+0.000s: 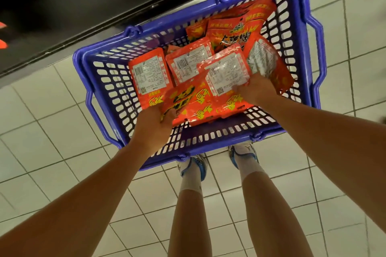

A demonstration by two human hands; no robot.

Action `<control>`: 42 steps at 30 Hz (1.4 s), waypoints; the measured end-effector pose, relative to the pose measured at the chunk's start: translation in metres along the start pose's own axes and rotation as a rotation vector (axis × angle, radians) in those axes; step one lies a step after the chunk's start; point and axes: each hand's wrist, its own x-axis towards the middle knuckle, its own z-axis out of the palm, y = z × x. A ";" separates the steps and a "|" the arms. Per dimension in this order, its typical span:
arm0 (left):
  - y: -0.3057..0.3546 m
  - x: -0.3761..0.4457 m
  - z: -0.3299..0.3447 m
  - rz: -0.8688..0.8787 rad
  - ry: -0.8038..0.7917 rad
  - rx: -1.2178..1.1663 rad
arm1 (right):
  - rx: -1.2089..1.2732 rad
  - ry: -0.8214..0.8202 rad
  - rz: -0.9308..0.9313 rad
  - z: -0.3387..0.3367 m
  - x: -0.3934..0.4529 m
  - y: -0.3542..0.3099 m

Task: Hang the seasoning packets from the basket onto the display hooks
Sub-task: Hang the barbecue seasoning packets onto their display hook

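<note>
Red-and-orange seasoning packets (189,62) lie heaped in a blue plastic shopping basket (108,77) standing on the pale tiled floor (41,131). Several lie back side up, showing white printed labels and barcodes. The left hand (154,125) reaches into the near left of the basket, its fingers curled around the lower edge of a packet with yellow lettering (181,100). The right hand (257,87) grips the packets at the near right, its fingers hidden beneath them. Below the basket's near rim stand the person's white-and-blue sneakers (193,166). A dark shelf base (83,6) runs across the upper left.
</note>
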 end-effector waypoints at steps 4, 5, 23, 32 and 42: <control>0.004 -0.006 -0.008 -0.037 0.021 -0.039 | 0.548 -0.122 0.058 -0.002 -0.044 0.001; 0.008 -0.009 -0.012 -0.037 0.023 -0.047 | 0.633 -0.175 0.089 -0.007 -0.056 -0.001; 0.143 -0.088 -0.111 -0.080 -0.118 -0.726 | 1.518 -0.692 0.239 -0.170 -0.207 -0.093; 0.191 -0.171 -0.201 -0.033 0.008 -0.970 | 1.324 -0.411 0.015 -0.258 -0.313 -0.110; 0.286 -0.322 -0.372 0.195 0.179 -1.012 | 0.970 -0.007 -0.731 -0.388 -0.517 -0.186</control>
